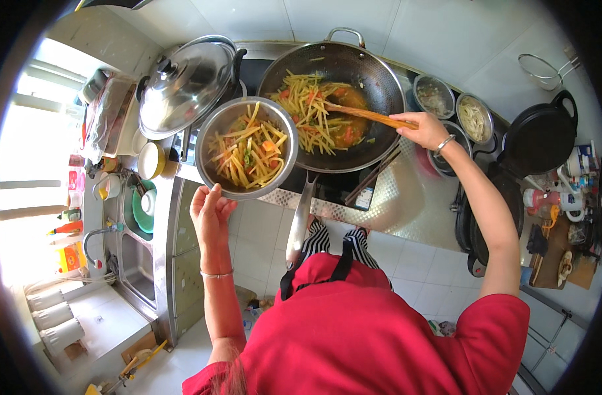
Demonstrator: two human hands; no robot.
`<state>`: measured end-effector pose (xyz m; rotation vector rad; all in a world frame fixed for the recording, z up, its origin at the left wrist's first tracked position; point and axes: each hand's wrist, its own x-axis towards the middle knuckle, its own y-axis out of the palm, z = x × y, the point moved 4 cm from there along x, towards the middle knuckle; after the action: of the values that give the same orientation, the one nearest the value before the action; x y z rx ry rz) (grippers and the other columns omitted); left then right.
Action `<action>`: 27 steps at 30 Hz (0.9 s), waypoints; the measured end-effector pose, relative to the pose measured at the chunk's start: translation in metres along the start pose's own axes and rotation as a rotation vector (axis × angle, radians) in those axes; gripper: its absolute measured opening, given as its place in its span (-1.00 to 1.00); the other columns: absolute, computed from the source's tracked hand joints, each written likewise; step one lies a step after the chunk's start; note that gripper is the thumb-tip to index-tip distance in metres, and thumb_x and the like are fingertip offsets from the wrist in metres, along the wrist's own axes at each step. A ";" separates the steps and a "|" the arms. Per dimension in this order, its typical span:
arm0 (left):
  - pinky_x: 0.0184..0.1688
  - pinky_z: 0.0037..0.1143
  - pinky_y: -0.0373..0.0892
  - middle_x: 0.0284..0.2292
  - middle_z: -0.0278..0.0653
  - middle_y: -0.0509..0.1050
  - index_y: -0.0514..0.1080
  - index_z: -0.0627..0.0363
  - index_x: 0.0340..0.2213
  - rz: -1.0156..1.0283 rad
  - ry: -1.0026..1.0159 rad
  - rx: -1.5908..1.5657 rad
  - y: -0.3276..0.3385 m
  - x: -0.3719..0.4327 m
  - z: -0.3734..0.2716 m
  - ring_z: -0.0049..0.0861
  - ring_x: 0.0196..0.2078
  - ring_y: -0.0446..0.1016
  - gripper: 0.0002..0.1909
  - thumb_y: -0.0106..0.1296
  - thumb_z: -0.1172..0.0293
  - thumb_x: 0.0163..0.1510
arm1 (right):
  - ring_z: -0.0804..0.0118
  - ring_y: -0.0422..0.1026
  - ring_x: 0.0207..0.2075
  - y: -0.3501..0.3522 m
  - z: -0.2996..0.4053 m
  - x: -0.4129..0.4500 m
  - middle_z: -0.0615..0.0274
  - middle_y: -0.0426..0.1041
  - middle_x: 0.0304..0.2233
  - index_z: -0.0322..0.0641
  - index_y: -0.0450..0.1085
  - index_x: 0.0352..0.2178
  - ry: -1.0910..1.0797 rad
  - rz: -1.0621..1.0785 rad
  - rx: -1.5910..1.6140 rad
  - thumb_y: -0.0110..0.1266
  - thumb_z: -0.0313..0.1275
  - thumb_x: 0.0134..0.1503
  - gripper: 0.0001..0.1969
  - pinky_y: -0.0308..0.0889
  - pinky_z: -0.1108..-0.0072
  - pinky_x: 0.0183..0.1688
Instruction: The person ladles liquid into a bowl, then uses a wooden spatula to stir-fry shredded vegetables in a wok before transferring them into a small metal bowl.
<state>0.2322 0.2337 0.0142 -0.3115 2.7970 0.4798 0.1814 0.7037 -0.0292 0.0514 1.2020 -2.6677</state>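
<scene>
My left hand (pixel 213 210) grips the near rim of a stainless steel bowl (pixel 202 163), thumb on top. Inside it are cooked potato strips (pixel 246 165) with bits of tomato and green. The bowl is held up just left of a large wok (pixel 385 94) and overlaps its edge. In my right hand (pixel 424 129) is the handle of a wooden spatula (pixel 370 114), whose blade is sunk in the wok's food. More potato strips (pixel 306 118) and tomato pieces are heaped toward the wok's left side, with reddish broth (pixel 355 101) to their right.
A lidded steel pot (pixel 187 89) stands left of the wok. Chopsticks (pixel 372 177) lie by its near right edge, and the wok's long handle (pixel 301 222) points toward me. Several small bowls (pixel 473 118) sit at right beside a black electric griddle (pixel 538 133). A sink (pixel 138 266) is at left.
</scene>
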 end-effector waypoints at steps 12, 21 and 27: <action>-0.60 -0.72 0.43 -0.64 -0.47 0.32 0.28 0.13 -0.52 0.012 -0.080 0.035 0.010 -0.004 0.014 -0.79 -0.68 0.32 -0.88 0.00 0.51 0.02 | 0.28 0.49 -0.35 0.025 0.001 -0.036 0.12 0.49 -0.33 0.02 0.41 -0.16 0.043 -0.138 0.100 0.12 -0.33 -0.06 -0.65 0.33 0.58 -0.27; -0.55 -0.73 0.43 -0.61 -0.44 0.36 0.31 0.11 -0.51 0.079 -0.103 0.155 0.016 -0.004 0.022 -0.78 -0.63 0.37 -0.91 -0.02 0.46 0.03 | 0.36 0.48 -0.31 0.016 0.019 -0.070 0.16 0.50 -0.30 -0.04 0.40 -0.14 0.237 -0.145 0.165 0.11 -0.33 -0.03 -0.65 0.32 0.60 -0.24; -0.48 -0.69 0.43 -0.55 -0.42 0.41 0.34 0.11 -0.49 0.105 -0.110 0.198 0.015 0.000 0.028 -0.75 -0.49 0.40 -0.93 -0.02 0.43 0.03 | 0.55 0.43 -0.42 0.002 0.023 -0.085 0.21 0.51 -0.36 -0.07 0.39 -0.13 0.337 -0.124 0.246 0.11 -0.39 -0.01 -0.65 0.30 0.69 -0.40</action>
<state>0.2352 0.2574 -0.0064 -0.0934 2.7341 0.2316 0.2664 0.7009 -0.0056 0.4983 0.9791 -2.9891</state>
